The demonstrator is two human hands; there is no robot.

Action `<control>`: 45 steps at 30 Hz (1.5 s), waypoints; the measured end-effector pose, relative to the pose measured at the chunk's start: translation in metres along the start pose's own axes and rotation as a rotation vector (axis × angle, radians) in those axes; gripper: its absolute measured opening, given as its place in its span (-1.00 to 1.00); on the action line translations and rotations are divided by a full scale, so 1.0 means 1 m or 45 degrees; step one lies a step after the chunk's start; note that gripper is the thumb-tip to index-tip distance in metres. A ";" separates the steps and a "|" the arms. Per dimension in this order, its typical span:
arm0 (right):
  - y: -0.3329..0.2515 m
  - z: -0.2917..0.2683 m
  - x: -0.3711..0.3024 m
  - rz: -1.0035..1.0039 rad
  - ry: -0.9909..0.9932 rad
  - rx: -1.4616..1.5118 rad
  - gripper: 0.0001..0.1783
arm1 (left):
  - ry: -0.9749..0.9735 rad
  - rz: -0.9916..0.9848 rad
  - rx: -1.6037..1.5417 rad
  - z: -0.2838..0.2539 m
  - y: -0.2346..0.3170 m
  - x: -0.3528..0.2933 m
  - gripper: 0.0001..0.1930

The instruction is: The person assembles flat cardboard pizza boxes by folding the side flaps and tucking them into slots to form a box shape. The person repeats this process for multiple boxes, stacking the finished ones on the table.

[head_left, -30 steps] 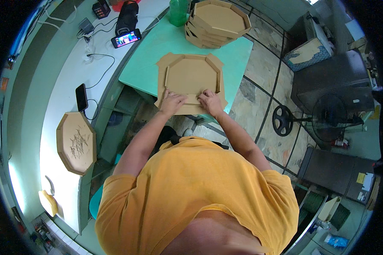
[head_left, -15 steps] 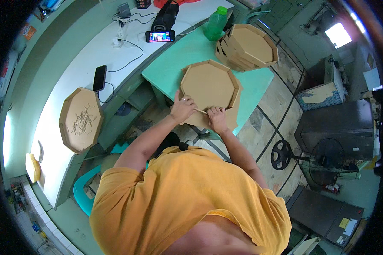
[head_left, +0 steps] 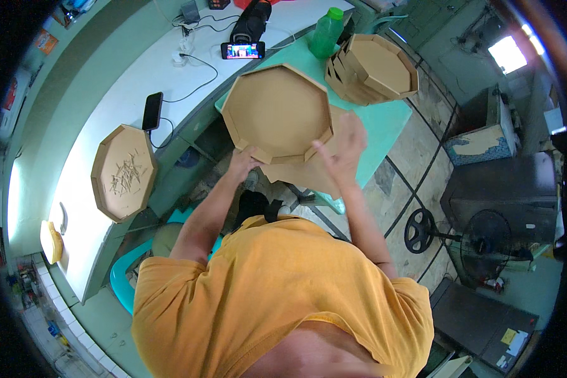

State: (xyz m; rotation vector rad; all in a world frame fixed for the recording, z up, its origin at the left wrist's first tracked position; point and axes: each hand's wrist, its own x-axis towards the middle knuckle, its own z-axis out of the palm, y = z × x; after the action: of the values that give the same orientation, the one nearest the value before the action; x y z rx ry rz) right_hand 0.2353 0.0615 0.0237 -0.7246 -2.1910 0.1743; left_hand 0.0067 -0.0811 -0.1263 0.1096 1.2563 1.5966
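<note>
An octagonal brown cardboard tray point(head_left: 276, 113) with raised sides is lifted above the green table, tilted toward me. My left hand point(head_left: 241, 165) grips its near-left edge, thumb over the rim. By the tray's near-right corner is my right hand point(head_left: 345, 154), blurred, with fingers stretched out and the thumb beside the rim; it holds nothing I can see. Underneath, flat cardboard point(head_left: 302, 177) lies at the near side of the green table point(head_left: 379, 142), partly covered by the tray and my right hand.
Stacked octagonal trays point(head_left: 384, 66) stand at the far right beside a green bottle point(head_left: 327, 33). On the white counter are a tray of small scraps point(head_left: 126, 176), a dark phone point(head_left: 152, 111) with cable, and a lit phone point(head_left: 242, 50). A fan point(head_left: 485, 244) stands to the right.
The tray has come up off the table, moving left and nearer. My left hand has shifted left onto its edge; my right hand has left the near edge, moved right and opened.
</note>
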 end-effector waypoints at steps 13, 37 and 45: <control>-0.006 -0.007 -0.037 0.829 0.002 1.236 -0.62 | 0.016 0.125 0.622 0.023 0.016 0.016 -0.66; 0.038 0.039 -0.073 1.258 0.152 1.239 -0.81 | -0.068 0.082 0.579 -0.014 0.048 -0.019 -0.78; 0.048 0.019 -0.033 1.003 0.157 0.952 -0.78 | 0.546 0.743 1.450 -0.147 0.088 -0.045 -0.80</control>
State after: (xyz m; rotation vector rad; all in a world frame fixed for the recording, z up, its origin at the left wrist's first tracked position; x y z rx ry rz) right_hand 0.2599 0.0850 -0.0275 -1.0560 -1.4339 1.2273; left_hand -0.1212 -0.2016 -0.1040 0.9516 2.5226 1.1674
